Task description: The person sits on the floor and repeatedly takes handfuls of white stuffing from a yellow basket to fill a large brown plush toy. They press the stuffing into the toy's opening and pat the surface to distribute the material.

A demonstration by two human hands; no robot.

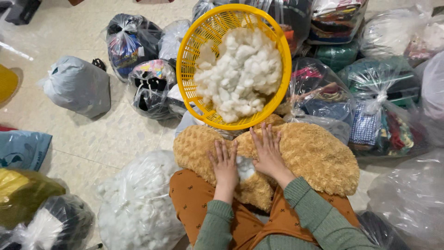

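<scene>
On the person's lap, just below the yellow basket (187,69), lies a tan plush toy skin (314,155) of fuzzy, curly fabric, spread wide across both knees. Both hands rest on it, side by side. Left hand (225,165) lies flat with fingers together and stretched toward the basket, its inner edge touching a small tuft of white stuffing (245,167) that shows through a gap in the plush. Right hand (267,152) presses flat on the fabric just right of that tuft, fingers slightly spread, tips near the basket's lower rim. Neither hand grips anything; both are open, palms down. Green knit sleeves (319,217) cover the forearms, and orange patterned trousers (189,196) show beneath the plush.

The basket is round, of slotted plastic, and heaped with white fibre filling (240,74); its near rim overlaps the top edge of the plush. Left of the basket, on the pale tiled floor (92,139), sit tied plastic bags of clothing, among them a grey bag (76,85) well apart. Right of the basket, clear bags of folded fabric (379,106) are stacked close together. Below and left of the basket, touching the person's left knee, stands a large clear bag of white filling (136,203).
</scene>
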